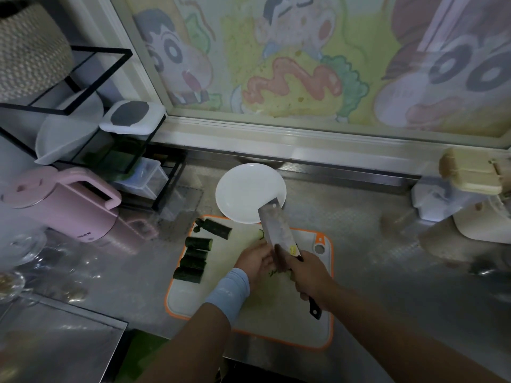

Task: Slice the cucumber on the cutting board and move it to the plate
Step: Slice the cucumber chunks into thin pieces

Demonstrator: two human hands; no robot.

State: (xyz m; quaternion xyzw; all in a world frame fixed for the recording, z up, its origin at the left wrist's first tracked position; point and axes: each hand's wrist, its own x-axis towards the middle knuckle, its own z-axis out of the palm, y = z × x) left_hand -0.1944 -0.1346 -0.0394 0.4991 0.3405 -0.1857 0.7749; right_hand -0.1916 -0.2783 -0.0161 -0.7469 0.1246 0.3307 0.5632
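Observation:
A white cutting board [276, 305] with an orange rim lies on the steel counter. Several dark green cucumber chunks [193, 258] line its left side, and a longer piece [217, 228] lies at its far left corner. My right hand [309, 272] grips the black handle of a cleaver [276, 230], whose blade points toward the plate. My left hand [253, 261] lies with curled fingers against the left face of the blade; a small cucumber bit [261, 234] shows just beyond it. Whatever the fingers hold is hidden. The white plate [243, 189] sits just behind the board, bare.
A pink kettle [63, 205] stands to the left, a black wire rack [83, 111] with containers behind it. Glassware [19, 250] sits at the far left. Beige and white appliances [470, 189] occupy the right. A window frame runs along the back of the counter.

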